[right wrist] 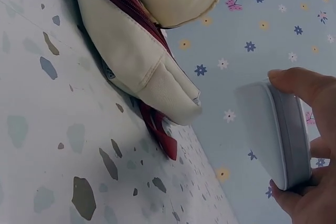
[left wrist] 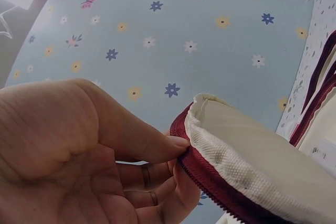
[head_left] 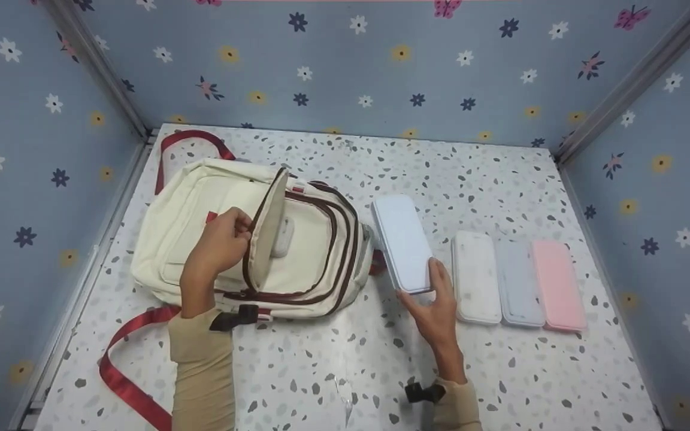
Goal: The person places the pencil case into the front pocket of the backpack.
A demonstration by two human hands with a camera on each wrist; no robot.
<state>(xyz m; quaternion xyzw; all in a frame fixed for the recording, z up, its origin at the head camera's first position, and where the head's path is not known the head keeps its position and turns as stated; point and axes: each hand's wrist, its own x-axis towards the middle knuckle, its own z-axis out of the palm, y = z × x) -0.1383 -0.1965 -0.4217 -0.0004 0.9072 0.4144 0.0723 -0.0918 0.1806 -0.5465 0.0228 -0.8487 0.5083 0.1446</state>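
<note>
While our left hand (head_left: 216, 248) pinches the backpack (head_left: 249, 239) flap open, our right hand (head_left: 435, 305) grips the pale blue case (head_left: 402, 242) by its near end, its long axis running away from us, just right of the opening.

The person wears 2 close-fitting beige long sleeves, the left sleeve (head_left: 201, 371) ribbed-looking and reaching the wrist, the right sleeve (head_left: 457, 407) ending likewise. A small black clip-like mount sits at each cuff: one (head_left: 234, 317) on the left, one (head_left: 424, 392) on the right. Both hands are bare.
</note>
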